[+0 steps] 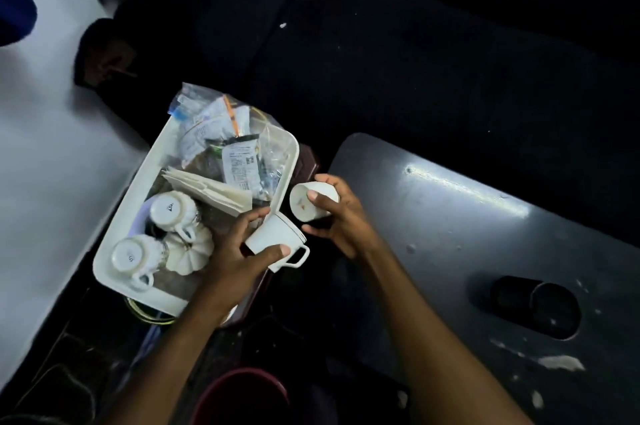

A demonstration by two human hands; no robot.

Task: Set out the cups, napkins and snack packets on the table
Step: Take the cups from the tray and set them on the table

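White glossy mug (273, 241) in left grip (239, 251); round cup (311, 201) in right grip (337, 216).

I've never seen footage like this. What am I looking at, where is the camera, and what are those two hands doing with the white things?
There is no machine here: a person wears a camera on the head, so this single picture looks down at their own bare hands. The left hand holds a white cup with a handle at the edge of a white tray. The right hand holds a second, handleless white cup tipped on its side. In the tray lie two more cups upside down, a stack of napkins and snack packets in clear plastic. To the right is a grey table with a cup-holder recess; none of these things is on it yet.
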